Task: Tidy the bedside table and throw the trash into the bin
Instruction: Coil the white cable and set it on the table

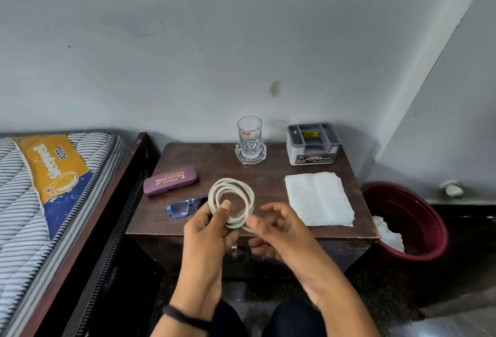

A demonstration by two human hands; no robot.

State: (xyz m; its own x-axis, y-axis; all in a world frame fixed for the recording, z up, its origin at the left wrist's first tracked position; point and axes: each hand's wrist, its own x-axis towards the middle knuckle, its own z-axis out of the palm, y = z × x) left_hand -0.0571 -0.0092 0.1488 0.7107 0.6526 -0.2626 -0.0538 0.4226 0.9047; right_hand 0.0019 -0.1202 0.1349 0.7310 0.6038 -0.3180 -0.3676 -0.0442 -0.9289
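Dark brown wood makes up the surface (268,175) beside the bed (53,189). Above its front edge, the left hand (212,229) is closed on a coiled white cable (232,202), thumb pressing the loops. The right hand (276,226) is half open, fingertips touching the loose end. A red bin (418,218) sits to the right.

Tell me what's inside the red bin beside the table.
Crumpled white paper lies inside the red bin, at its near left side. The table corner hides part of the bin, so anything there cannot be seen.
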